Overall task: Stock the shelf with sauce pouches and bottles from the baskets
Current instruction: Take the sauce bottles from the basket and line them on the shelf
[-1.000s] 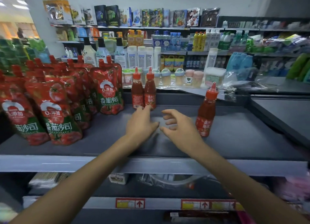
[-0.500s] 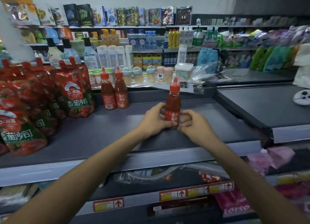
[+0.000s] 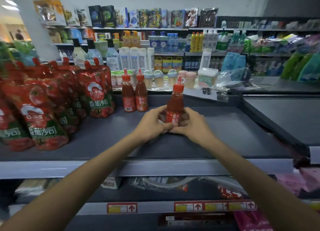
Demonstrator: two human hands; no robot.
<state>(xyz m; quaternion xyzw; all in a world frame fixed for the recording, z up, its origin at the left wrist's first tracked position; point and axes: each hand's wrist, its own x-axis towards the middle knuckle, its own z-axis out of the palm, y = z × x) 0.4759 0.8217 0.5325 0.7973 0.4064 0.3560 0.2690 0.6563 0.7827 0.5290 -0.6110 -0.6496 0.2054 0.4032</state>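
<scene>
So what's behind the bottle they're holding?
Bare grey shelf, then pink-lidded jars and a clear box beyond it. The bottle, gripped by left hand and right hand, hides the strip directly behind it.

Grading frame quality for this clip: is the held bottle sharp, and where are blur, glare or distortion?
Head view: the sauce bottle between left hand and right hand is sharp, label readable. Head view: the near pouches at the left edge smear and their film glints. Head view: ceiling lights blow out; the shelf edges bow slightly from the wide lens.
</scene>
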